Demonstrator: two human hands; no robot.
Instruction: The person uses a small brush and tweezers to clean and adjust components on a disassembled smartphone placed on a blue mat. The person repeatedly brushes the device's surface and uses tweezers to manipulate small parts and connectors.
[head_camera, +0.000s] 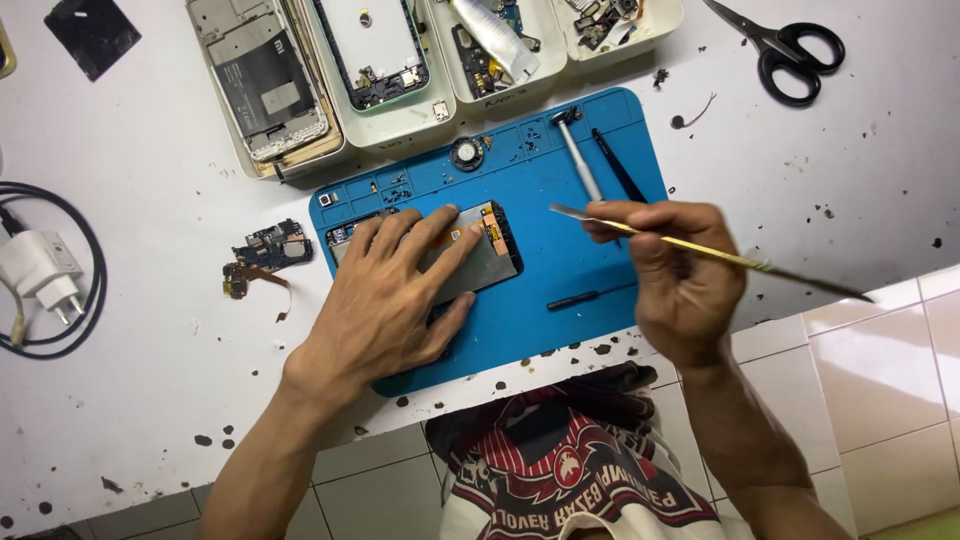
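Blue mat (580, 270) lies on the white desk (150, 400), and the opened phone (490, 255) rests on its left half. My left hand (385, 300) lies flat over the phone, fingers (440, 225) spread and released, pinning it down rather than gripping it. My right hand (675, 275) hovers above the mat's right side, fingers clenched around a thin metal pry tool (700, 248); its flat tip points left toward the phone, its long end runs out to the right past the mat. Tip and phone are apart, not touching.

On the mat: a small screwdriver (578, 155) and black tweezers (620, 165) near the top edge, a black stick (590, 297) just below my right hand, a round speaker part (467, 153) at the top.

Left of the mat, a small circuit board (270, 248). Further left, a white charger (40, 270) with black cable. Behind the mat, trays (400, 125) of phone parts. Scissors (785, 50) at the far right.
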